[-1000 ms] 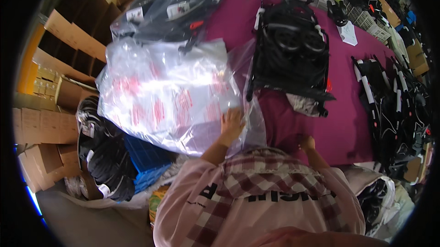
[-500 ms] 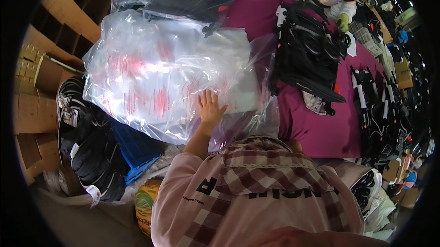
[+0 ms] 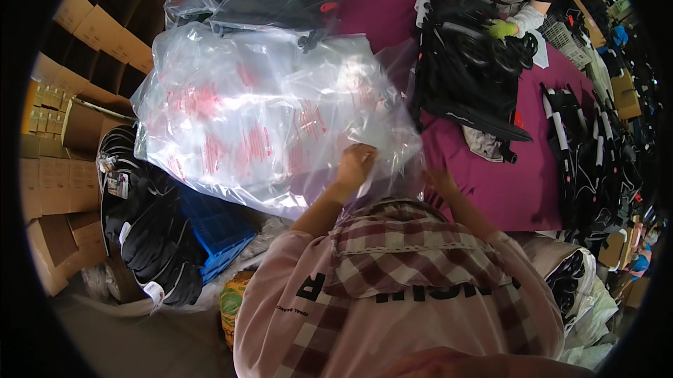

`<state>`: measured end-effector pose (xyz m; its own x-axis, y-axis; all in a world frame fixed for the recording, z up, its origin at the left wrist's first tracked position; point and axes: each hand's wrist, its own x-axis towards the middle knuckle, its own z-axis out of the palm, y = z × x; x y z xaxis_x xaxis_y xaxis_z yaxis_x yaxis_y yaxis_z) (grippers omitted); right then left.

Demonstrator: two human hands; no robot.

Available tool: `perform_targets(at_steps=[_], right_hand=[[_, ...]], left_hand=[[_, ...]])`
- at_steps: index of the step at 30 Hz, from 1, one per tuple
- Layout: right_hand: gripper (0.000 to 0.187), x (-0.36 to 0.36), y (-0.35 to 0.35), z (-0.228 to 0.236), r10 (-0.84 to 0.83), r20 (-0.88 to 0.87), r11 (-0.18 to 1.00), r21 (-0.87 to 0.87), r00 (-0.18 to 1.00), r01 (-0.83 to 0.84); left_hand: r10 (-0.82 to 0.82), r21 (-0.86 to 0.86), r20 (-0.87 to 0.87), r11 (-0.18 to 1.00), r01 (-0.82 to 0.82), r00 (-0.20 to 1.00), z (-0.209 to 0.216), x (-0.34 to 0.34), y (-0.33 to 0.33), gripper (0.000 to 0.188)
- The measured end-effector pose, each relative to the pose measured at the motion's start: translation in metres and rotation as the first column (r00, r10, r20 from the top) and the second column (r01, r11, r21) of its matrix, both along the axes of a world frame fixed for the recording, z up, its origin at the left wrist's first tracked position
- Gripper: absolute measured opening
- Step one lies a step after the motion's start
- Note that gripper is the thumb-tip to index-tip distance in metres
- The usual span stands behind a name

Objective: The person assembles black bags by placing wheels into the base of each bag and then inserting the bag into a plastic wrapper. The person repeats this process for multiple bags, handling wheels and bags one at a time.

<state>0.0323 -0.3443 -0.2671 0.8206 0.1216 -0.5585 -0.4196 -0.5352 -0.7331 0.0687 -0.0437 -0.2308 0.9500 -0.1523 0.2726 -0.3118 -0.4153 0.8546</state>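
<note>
Shiny, crinkly clear plastic (image 3: 273,122) w/ red marks lies on the purple worktop (image 3: 522,196). L hand (image 3: 357,165) curls over it, R hand (image 3: 439,183) nr its edge; can't tell if either grip's pinching.

A purple-covered table (image 3: 522,199) carries clear plastic bags (image 3: 231,115) across its left side, bagged black goods (image 3: 273,3) at its far left corner, and a folded black frame (image 3: 463,73) toward its far edge.

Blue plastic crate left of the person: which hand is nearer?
Left. The left hand is at the clear plastic sheeting, up and right of the blue crate in the picture; the right hand is farther right, by the sheeting's right edge.
</note>
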Motion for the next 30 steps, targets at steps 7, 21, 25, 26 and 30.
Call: perform_targets(at_steps=[7,21,25,26,30], right_hand=[[0.074,0.071,0.044,0.040,-0.169,-0.468,0.511,0.711,0.867,0.483],[0.039,0.063,0.060,0.074,0.390,0.318,0.919,-0.080,0.864,-0.386],[0.052,0.044,0.038,0.064,0.494,0.230,0.869,-0.167,0.838,-0.466],[0.052,0.037,0.034,0.064,0.491,0.294,0.871,-0.153,0.820,-0.467],[0.052,0.011,0.034,0.083,0.533,0.367,0.846,-0.251,0.762,-0.471]], left_hand=[[-0.169,0.116,-0.036,0.978,0.172,0.985,0.035,-0.038,-0.046,0.021],[-0.144,0.030,-0.533,0.981,0.189,0.833,0.000,-0.046,-0.046,0.040],[-0.294,-0.152,-0.660,0.953,0.261,0.691,-0.002,-0.031,-0.062,0.042],[-0.291,-0.195,-0.670,0.957,0.217,0.683,-0.006,-0.029,-0.069,0.042],[-0.177,-0.025,-0.679,0.975,0.219,0.712,-0.016,-0.021,-0.079,0.035]])
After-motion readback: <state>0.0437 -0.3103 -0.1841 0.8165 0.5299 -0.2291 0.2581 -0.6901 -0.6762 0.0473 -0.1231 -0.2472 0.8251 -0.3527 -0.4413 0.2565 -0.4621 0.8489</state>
